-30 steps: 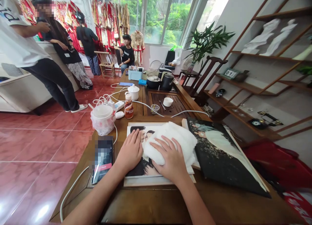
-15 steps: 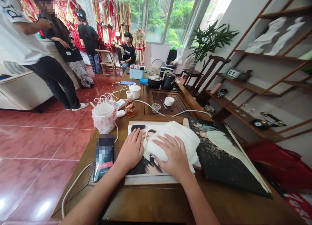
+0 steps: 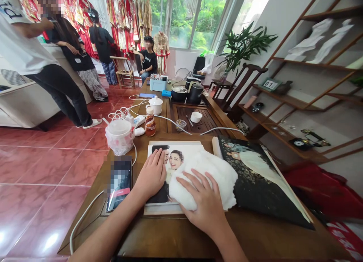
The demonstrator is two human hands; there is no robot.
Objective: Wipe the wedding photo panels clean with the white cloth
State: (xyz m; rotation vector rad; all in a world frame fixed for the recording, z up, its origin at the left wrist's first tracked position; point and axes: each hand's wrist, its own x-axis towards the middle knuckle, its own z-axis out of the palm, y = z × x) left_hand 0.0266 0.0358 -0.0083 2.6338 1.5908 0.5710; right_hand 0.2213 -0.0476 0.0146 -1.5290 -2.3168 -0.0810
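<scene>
Wedding photo print (image 3: 173,160) is being pressed on wood table (image 3: 172,231) by flat L hand (image 3: 151,175); white fluffy cloth (image 3: 208,180) is being held on print by flat R hand (image 3: 205,202), hands apart; phone (image 3: 120,182) is lying just left of print.

Bright daylight from window (image 3: 181,20), blown-out patch at upper right. Strong glare on glossy floor tiles (image 3: 48,239). Only soft shadows around right hand (image 3: 205,203). Wide-angle bending at edges, shelves (image 3: 309,76) slanted. Mosaic blur over phone screen (image 3: 119,180). Focus otherwise sharp.
</scene>
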